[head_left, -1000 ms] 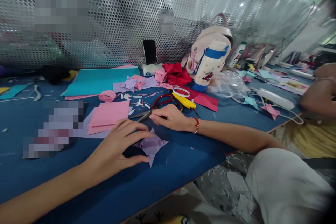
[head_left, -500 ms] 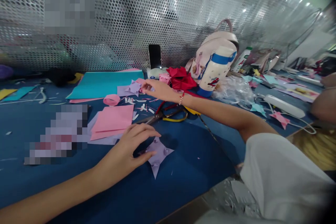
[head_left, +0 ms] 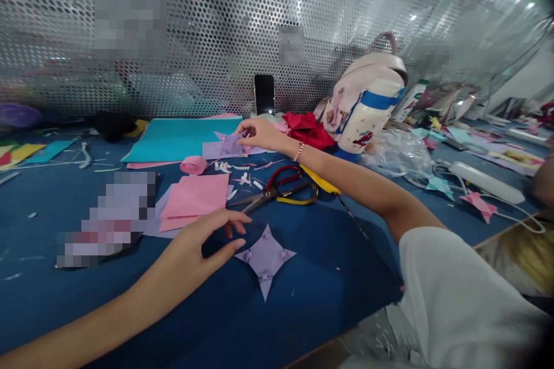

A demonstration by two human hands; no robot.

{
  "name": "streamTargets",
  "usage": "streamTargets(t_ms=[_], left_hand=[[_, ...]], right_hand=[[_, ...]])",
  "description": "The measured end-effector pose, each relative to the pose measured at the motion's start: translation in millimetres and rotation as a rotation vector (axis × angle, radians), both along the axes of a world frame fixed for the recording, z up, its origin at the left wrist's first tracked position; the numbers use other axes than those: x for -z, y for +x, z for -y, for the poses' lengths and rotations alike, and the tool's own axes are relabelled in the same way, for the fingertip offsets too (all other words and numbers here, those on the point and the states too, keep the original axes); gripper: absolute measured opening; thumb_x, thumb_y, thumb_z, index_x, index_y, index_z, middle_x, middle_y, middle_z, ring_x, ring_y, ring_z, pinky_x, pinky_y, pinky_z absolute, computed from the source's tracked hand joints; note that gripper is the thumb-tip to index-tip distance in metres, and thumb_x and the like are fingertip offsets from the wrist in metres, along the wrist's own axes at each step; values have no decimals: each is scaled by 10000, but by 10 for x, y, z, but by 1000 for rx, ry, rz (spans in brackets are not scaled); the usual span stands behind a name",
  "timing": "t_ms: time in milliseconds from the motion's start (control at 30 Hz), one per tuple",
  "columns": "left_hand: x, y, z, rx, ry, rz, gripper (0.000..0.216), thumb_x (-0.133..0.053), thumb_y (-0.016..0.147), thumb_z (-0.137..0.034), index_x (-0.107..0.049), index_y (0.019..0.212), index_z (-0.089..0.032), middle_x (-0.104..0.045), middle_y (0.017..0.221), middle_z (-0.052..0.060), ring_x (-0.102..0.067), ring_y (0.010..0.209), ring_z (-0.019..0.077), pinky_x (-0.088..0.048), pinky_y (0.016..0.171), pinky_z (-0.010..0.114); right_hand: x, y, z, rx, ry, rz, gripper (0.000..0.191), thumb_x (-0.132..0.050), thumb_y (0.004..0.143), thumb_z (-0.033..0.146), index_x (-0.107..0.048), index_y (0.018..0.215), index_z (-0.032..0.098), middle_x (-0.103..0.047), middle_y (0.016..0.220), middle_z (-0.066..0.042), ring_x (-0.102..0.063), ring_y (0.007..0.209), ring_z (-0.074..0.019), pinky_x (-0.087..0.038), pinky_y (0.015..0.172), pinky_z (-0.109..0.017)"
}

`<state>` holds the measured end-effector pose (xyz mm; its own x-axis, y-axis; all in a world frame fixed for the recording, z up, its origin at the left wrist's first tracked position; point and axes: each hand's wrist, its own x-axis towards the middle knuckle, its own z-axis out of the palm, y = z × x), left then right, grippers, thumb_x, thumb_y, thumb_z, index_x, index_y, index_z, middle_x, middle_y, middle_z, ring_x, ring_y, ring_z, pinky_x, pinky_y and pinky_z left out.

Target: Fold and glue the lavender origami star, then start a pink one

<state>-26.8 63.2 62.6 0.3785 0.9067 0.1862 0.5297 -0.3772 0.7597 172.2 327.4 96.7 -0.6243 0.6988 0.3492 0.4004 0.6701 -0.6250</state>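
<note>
A purple four-pointed folded paper star lies flat on the blue table. My left hand rests just left of it, fingers loosely curved and apart, holding nothing. My right hand reaches far across the table and pinches a small purple folded paper piece that sits on a purple sheet. A beaded bracelet circles my right wrist.
Scissors with red and yellow handles lie between my arms. Pink sheets, a teal sheet, a pink tape roll, red paper, a bottle, a phone and paper scraps crowd the table. A perforated metal screen stands behind.
My right hand left the scissors area, reached toward the back and closed on the small purple piece. My left hand slid off the purple star, which now lies uncovered.
</note>
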Motion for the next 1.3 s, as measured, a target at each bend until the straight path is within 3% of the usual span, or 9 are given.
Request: streamTargets(t_ms=[100,267,400,500,633,767,900,1067,1300], left_hand=[[-13,-29,-107,-45,-25,-12,389,-602,999,-597,-757,1198,-301,-787,998,27,-747,920,218,-607,787,304],[-46,-106,-280,-68,-29,-72,377,-604,924,-568,-758,1093,-267,-800,1056,59,-747,956,252,-604,870,370],[-93,-62,-322,-17,-71,-135,338,-568,880,-499,-717,1061,-255,-800,1006,62,-740,894,247,-607,835,371],[-140,54,-347,56,-111,-207,369,-572,880,-485,-714,1137,-261,-799,1038,54,-737,916,248,-594,840,370],[-192,231,-441,135,-150,-340,443,-665,823,-535,-725,1165,-261,-774,1063,52,-703,897,262,-542,795,375],[-251,369,-511,193,-192,-447,414,-748,719,-469,-700,1066,-248,-748,1025,35,-677,876,255,-488,760,350],[-337,463,-474,216,-217,-514,300,-740,674,-399,-735,939,-260,-749,1054,34,-668,939,268,-450,776,349],[-419,502,-378,214,-236,-546,197,-728,668,-339,-728,854,-274,-776,980,1,-685,956,266,-448,803,357],[-393,430,-333,203,-286,-523,388,-675,666,-334,-673,1049,-273,-773,926,-8,-718,888,241,-503,741,333]], right_hand=[[-70,228,243,-78,-24,-82,147,-800,870,198,-779,1005,144,-776,979,-27,-670,816,-137,-551,765,-252],[-87,669,925,-197,-64,-169,169,-740,920,199,-827,1060,167,-798,1063,-37,-722,878,-134,-604,807,-253],[-67,915,1445,-344,-128,-205,231,-705,915,103,-864,1047,208,-793,1083,-36,-739,906,-119,-614,799,-232],[-8,1017,1652,-321,-145,-246,236,-701,915,74,-865,1014,212,-795,1085,-50,-756,964,-137,-625,816,-241],[166,1096,1715,-259,-159,-298,229,-702,903,70,-858,998,210,-791,1102,-65,-758,1028,-162,-640,889,-279],[332,1167,1678,-208,-154,-347,295,-662,858,69,-848,1018,232,-780,1158,-72,-743,1115,-195,-640,961,-327],[388,1221,1633,-172,-166,-369,436,-543,803,48,-842,1040,259,-789,1202,-52,-736,1161,-201,-606,1056,-367],[405,1232,1617,-126,-197,-391,400,-482,867,93,-826,1019,231,-815,1149,-40,-753,1085,-184,-605,1015,-346],[468,1212,1581,-106,-217,-444,463,-484,767,69,-798,1077,211,-822,1175,-44,-759,1101,-175,-606,1012,-322]])
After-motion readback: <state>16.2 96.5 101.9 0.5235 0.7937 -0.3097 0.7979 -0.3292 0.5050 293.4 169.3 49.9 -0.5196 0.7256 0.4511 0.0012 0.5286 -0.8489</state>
